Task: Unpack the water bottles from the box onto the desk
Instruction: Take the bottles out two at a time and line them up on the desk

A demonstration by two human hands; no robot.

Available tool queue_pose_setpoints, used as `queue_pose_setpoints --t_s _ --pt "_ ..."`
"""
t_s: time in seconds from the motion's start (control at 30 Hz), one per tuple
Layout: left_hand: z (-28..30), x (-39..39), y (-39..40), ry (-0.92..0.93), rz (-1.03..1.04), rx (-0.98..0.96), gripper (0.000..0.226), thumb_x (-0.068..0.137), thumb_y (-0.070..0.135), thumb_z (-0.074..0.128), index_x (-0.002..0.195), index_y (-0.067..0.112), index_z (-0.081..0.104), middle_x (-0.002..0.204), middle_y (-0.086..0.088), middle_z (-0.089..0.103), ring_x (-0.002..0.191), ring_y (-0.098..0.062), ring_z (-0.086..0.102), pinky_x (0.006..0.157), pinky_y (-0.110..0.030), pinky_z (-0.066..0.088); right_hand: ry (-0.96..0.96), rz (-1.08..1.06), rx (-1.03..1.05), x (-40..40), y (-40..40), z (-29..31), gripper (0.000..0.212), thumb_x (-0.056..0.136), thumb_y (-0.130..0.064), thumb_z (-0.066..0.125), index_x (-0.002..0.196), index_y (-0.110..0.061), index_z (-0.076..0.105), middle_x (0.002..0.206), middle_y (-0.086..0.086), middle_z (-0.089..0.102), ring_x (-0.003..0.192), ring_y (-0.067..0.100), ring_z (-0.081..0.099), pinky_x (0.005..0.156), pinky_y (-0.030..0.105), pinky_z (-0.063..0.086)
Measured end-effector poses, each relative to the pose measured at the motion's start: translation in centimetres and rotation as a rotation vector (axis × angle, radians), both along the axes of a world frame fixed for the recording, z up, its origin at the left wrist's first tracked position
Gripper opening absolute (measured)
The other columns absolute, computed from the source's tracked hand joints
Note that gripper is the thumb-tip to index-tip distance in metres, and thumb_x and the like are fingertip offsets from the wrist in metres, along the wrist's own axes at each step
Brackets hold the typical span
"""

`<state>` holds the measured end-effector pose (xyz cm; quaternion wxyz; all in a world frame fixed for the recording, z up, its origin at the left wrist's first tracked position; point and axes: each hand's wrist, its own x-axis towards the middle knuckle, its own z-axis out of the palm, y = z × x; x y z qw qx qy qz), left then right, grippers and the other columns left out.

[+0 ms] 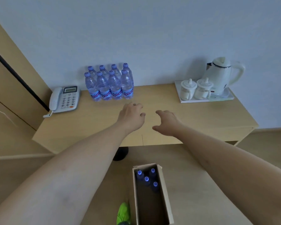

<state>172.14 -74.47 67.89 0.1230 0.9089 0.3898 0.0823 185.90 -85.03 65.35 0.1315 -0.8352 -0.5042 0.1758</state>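
Note:
Several clear water bottles (109, 83) with blue caps and blue labels stand in two rows at the back of the light wooden desk (94, 127), against the wall. On the floor below me stands an open cardboard box (165, 195) with several more bottles (147, 178) upright at its far end. My left hand (131, 117) hovers over the desk just in front of the bottle group, fingers spread, holding nothing. My right hand (167, 123) hovers beside it, also empty with fingers apart.
A white desk phone (65, 99) sits at the desk's left end. A tray (182, 99) with two lidded cups (195, 89) and a white kettle (222, 75) stands at the right. A green shoe (123, 213) is left of the box; a dark desk leg (121, 153) stands behind.

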Motion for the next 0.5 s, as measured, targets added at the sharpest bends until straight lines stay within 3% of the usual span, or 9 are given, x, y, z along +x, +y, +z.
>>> queue_pose_setpoints --t_s 0.23,0.5 --pt "-7.1 -0.6 -3.7 -0.021 -0.012 -0.102 0.039 0.096 0.030 0.051 0.132 0.016 0.055 0.135 -0.009 0.052 0.125 -0.029 0.044 0.098 -0.040 0.044 0.107 -0.068 -0.139 -0.8 -3.8 -6.5 0.074 0.080 -0.038 0.067 0.144 -0.017 0.037 0.134 0.013 0.048 0.128 0.033 0.039 0.098 0.044 0.044" --pt "-16.6 -4.6 -4.9 0.082 -0.026 -0.300 0.041 0.096 0.029 0.053 0.135 0.015 0.054 0.133 -0.009 0.053 0.124 -0.027 0.047 0.100 -0.038 0.044 0.206 -0.151 -0.288 -4.1 -6.3 -16.2 0.069 0.076 -0.043 0.068 0.136 -0.019 0.044 0.130 0.011 0.052 0.123 0.032 0.045 0.094 0.042 0.046"
